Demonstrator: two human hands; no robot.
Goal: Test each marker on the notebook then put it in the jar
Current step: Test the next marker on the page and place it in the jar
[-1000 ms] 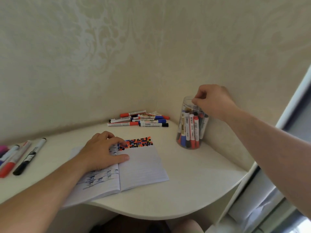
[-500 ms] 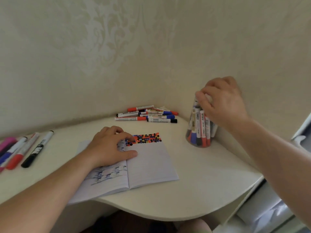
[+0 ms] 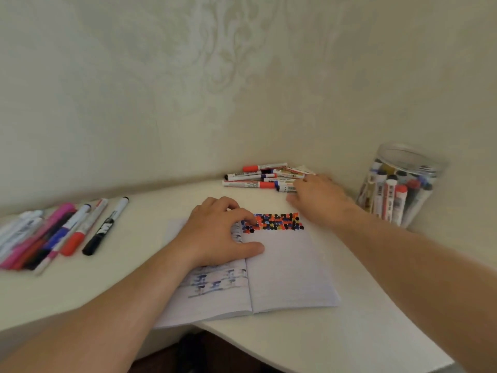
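An open notebook point(image 3: 285, 270) lies on the white desk, with rows of coloured dots across the top of its right page. My left hand point(image 3: 217, 232) presses flat on the left page. A clear jar point(image 3: 400, 184) holding several markers stands at the right against the wall. A pile of markers point(image 3: 258, 177) with red, blue and black caps lies in the back corner. My right hand point(image 3: 317, 197) rests on the right end of that pile, fingers over a marker; whether it grips one is hidden.
A second group of markers point(image 3: 61, 232), pink, blue, red and black, lies at the desk's left side. The desk point(image 3: 336, 337) has a curved front edge close below the notebook. Patterned walls close in the back and right.
My right hand has left the jar and moved left and down onto the marker pile in the corner. My left hand has stayed on the notebook. The view has shifted left.
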